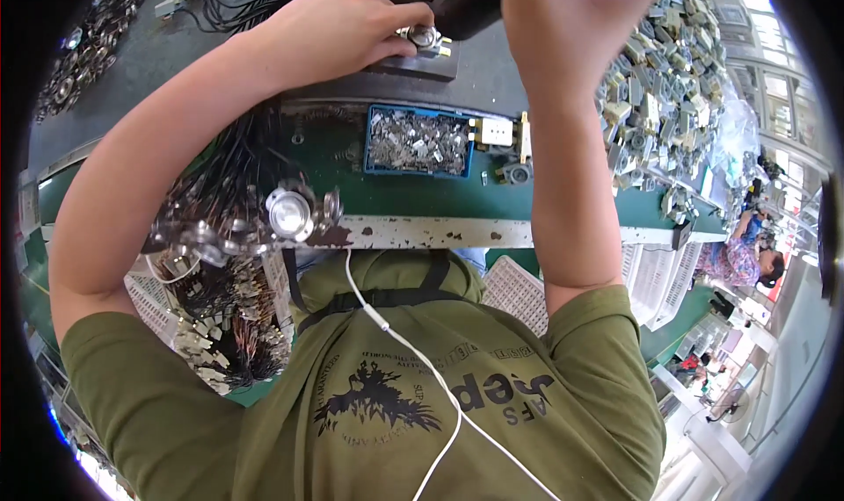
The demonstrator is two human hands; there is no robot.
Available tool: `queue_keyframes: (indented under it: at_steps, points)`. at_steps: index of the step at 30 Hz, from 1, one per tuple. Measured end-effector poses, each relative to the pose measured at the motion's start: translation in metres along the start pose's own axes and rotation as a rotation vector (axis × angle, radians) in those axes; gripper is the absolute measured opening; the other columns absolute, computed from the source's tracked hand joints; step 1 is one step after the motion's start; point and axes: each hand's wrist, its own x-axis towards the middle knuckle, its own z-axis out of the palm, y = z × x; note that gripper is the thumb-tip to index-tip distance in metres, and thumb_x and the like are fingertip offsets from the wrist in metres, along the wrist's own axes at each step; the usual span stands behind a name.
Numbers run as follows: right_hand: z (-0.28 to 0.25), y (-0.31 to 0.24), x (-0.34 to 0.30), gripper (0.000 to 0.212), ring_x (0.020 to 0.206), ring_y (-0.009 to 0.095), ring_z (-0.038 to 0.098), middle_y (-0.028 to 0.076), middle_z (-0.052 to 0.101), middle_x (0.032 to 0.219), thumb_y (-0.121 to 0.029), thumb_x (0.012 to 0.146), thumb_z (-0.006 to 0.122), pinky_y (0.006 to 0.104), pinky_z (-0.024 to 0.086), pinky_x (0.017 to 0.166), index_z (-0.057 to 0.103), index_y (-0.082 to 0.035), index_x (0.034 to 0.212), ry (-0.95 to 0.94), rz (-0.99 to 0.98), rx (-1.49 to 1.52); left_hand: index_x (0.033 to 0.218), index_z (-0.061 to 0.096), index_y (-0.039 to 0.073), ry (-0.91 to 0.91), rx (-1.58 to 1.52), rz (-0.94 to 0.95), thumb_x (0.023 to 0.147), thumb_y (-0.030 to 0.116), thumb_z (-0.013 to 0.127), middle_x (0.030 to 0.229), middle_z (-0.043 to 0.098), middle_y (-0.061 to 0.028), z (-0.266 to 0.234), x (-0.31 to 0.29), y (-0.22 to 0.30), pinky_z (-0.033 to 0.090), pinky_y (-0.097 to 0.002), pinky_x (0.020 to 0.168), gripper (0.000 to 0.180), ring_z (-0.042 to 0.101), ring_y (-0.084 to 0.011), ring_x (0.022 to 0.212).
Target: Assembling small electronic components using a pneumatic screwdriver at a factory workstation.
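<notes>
My left hand (374,28) reaches across the bench, and its fingers pinch a small round metal part (424,37) with a light-coloured connector at its side. The part rests over a dark metal block (400,63) on the bench. Beside it, a black cylindrical piece (470,4) of a bench machine slants down from the top edge. My right hand (593,4) is raised to the right of that machine. It is blurred and cut off by the top edge, so its fingers, and anything in them, are hidden.
A blue tray (367,141) of small metal pieces sits on the green bench, with a white connector block (497,132) beside it. Connector parts (668,88) are heaped on the right. Black cables with round metal ends (290,214) hang over the bench's front edge. A person (738,262) sits far right.
</notes>
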Motion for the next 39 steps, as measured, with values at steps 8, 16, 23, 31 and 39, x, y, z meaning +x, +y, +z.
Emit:
queue_keyframes:
  at_steps: [8, 16, 23, 31, 39]
  points:
    - [-0.003, -0.001, 0.006, 0.050, 0.076, 0.013, 0.068, 0.007, 0.068, 0.098, -0.003, 0.089, 0.078, 0.0256, 0.056, 0.064, 0.047, -0.003, 0.128, 0.130, 0.039, -0.045, 0.119, 0.061, 0.009, -0.300, 0.081, -0.031, 0.100, 0.034, 0.059, 0.103, 0.071, -0.0141, -0.028, 0.009, 0.009, 0.056, -0.0466, 0.074, 0.032, 0.070, -0.0359, 0.094]
    - [-0.042, -0.032, 0.027, 0.021, 0.050, 0.014, 0.060, 0.004, 0.060, 0.059, -0.019, 0.093, 0.077, 0.0256, 0.049, 0.050, 0.067, -0.001, 0.095, 0.090, 0.015, -0.190, 0.081, 0.073, 0.013, -0.227, -0.053, 0.509, 0.080, 0.014, 0.069, 0.088, 0.068, -0.0012, 0.008, 0.003, 0.057, 0.052, -0.0342, 0.087, 0.004, 0.067, -0.0220, 0.094]
    - [-0.025, -0.047, 0.023, 0.029, 0.052, 0.014, 0.059, 0.008, 0.060, 0.064, -0.025, 0.097, 0.069, 0.0263, 0.047, 0.046, 0.066, 0.003, 0.101, 0.365, 0.159, -0.242, 0.083, 0.072, 0.017, -0.280, -0.035, 0.599, 0.084, 0.020, 0.066, 0.085, 0.067, 0.0015, 0.025, -0.003, 0.054, 0.048, -0.0352, 0.077, 0.006, 0.068, -0.0190, 0.093]
    - [0.006, -0.023, 0.060, 0.026, 0.051, 0.015, 0.061, 0.008, 0.063, 0.071, -0.021, 0.094, 0.073, 0.0282, 0.051, 0.045, 0.060, -0.001, 0.105, 0.222, -0.184, -0.024, 0.097, 0.066, 0.007, -0.329, -0.357, 0.460, 0.086, 0.013, 0.065, 0.088, 0.066, -0.0085, 0.019, -0.002, 0.055, 0.054, -0.0437, 0.079, 0.013, 0.069, -0.0303, 0.091]
    - [0.009, 0.030, 0.056, 0.018, 0.055, 0.016, 0.062, 0.008, 0.065, 0.077, -0.007, 0.096, 0.071, 0.0280, 0.050, 0.053, 0.061, 0.002, 0.107, 0.083, -0.160, 0.860, 0.105, 0.065, 0.009, -0.362, -0.465, 0.365, 0.087, 0.010, 0.062, 0.094, 0.062, -0.0092, 0.005, -0.002, 0.048, 0.054, -0.0443, 0.084, 0.018, 0.065, -0.0304, 0.095]
